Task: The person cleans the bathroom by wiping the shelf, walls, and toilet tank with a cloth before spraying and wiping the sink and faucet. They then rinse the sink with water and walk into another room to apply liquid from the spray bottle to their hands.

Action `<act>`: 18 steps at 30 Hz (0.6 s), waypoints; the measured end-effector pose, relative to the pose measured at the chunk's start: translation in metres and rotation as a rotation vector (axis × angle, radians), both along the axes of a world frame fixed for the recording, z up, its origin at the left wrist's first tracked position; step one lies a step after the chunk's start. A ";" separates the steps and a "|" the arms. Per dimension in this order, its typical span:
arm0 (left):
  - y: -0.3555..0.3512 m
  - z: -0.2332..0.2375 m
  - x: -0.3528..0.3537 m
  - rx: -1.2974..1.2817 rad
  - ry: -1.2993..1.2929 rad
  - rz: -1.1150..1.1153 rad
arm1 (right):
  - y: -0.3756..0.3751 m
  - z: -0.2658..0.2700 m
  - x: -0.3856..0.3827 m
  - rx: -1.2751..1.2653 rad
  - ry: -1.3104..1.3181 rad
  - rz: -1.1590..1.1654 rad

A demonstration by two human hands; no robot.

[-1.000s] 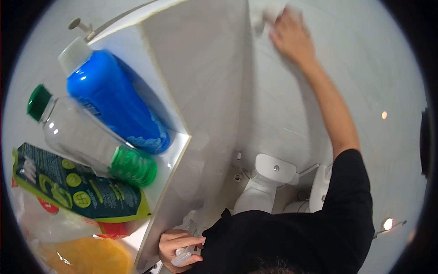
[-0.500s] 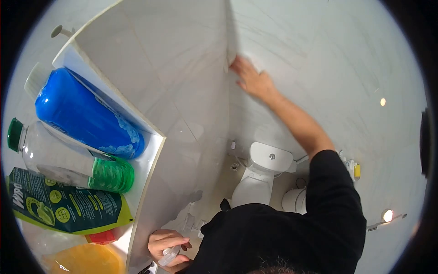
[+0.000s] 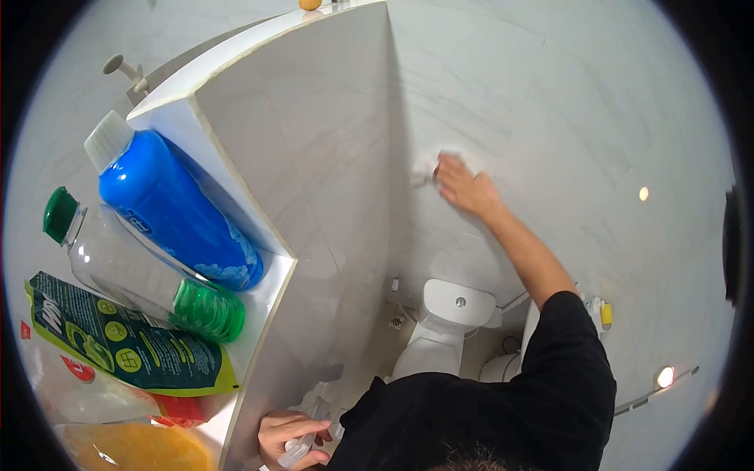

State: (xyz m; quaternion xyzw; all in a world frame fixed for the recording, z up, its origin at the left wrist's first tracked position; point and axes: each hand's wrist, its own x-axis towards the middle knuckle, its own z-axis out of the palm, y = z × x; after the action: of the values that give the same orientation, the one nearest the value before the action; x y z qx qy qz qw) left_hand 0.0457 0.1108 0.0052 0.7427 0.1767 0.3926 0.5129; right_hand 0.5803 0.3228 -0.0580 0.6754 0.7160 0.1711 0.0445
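My right hand (image 3: 468, 188) lies against the pale marbled wall (image 3: 542, 118) above the toilet, fingers slightly blurred. A thin white cloth (image 3: 463, 159) shows faintly at its fingertips, mostly hidden and nearly the wall's colour. Low in the view, close to my body, my left hand (image 3: 287, 434) is wrapped round a clear spray bottle (image 3: 295, 453). Only the bottle's translucent top can be seen; its lower part is hidden.
At left, a white shelf (image 3: 271, 279) holds a blue bottle (image 3: 177, 208), a clear bottle with green cap (image 3: 118, 255), a dark green pouch (image 3: 129, 337) and an orange container (image 3: 133, 449). Below are a toilet (image 3: 458, 304) and a bin (image 3: 500, 367).
My right hand has moved right and down along the wall, away from the corner. My view has shifted a little, and my left hand still grips the spray bottle.
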 end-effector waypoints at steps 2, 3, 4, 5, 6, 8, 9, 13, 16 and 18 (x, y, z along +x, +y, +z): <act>0.003 0.002 0.001 0.042 0.063 -0.049 | 0.008 0.068 0.001 0.273 -0.095 -0.006; 0.001 -0.011 -0.001 0.030 0.045 -0.006 | 0.020 0.101 0.009 0.414 -0.109 0.065; -0.003 -0.019 -0.003 0.014 0.029 0.034 | 0.028 0.141 0.015 0.537 -0.231 0.143; -0.005 -0.021 -0.005 0.011 0.030 0.024 | 0.032 0.182 0.018 0.660 -0.358 0.222; -0.004 -0.023 -0.006 0.025 0.041 0.031 | 0.033 0.222 0.016 0.698 -0.333 0.137; -0.004 -0.023 -0.005 0.044 0.044 0.040 | 0.021 0.286 -0.005 0.741 -0.314 0.054; -0.004 -0.021 -0.004 0.044 0.053 0.033 | 0.014 0.313 -0.017 0.788 -0.233 0.021; -0.005 -0.005 -0.006 0.051 0.096 0.021 | 0.014 0.317 -0.033 0.921 -0.143 -0.012; -0.006 0.000 -0.005 0.055 0.120 0.020 | 0.038 0.251 -0.012 0.995 -0.313 0.124; -0.004 -0.015 -0.005 0.074 0.070 0.038 | 0.039 0.190 -0.014 0.730 -0.199 0.157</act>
State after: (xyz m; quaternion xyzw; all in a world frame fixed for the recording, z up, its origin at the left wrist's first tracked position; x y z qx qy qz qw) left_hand 0.0411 0.1070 -0.0096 0.7711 0.1939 0.3822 0.4709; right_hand 0.5665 0.3617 0.1321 0.5700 0.6498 0.4823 -0.1426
